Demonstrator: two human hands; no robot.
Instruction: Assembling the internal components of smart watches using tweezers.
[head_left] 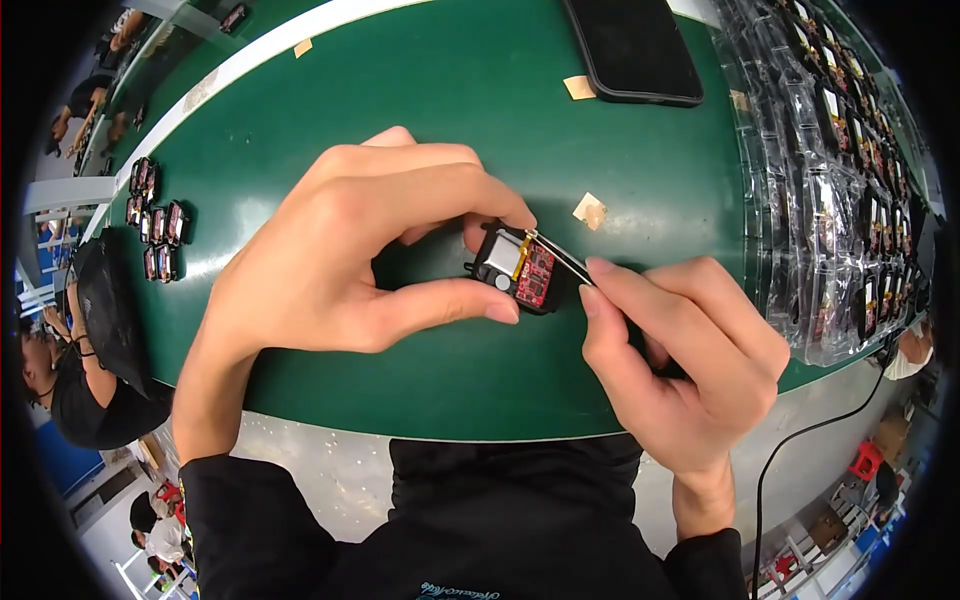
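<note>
Above the near edge of the green bench (450,90), roughly at its middle, the left hand (340,250) holds a small black electronic module (518,268) with a red circuit board and a silvery cell showing in its open face. Its fingers are clamped on the module: the thumb (450,303) presses along the lower side and the index finger curls over the top, so the module hangs just above the bench surface, tilted toward the right. The right hand (690,350) comes in from the near right, its fingers pinched together on thin metal tweezers (560,257), whose tip touches the upper right edge of the module beside a yellow strip.

Toward the far edge lies a black smartphone (633,45), face up, with a scrap of tan tape (579,87) just beside it and another scrap (590,210) between the phone and the hands. Along the right edge sit clear plastic trays (830,180) filled with rows of similar modules. Near the left edge, well apart from the hands, a small cluster of loose modules (158,222) stands together.
</note>
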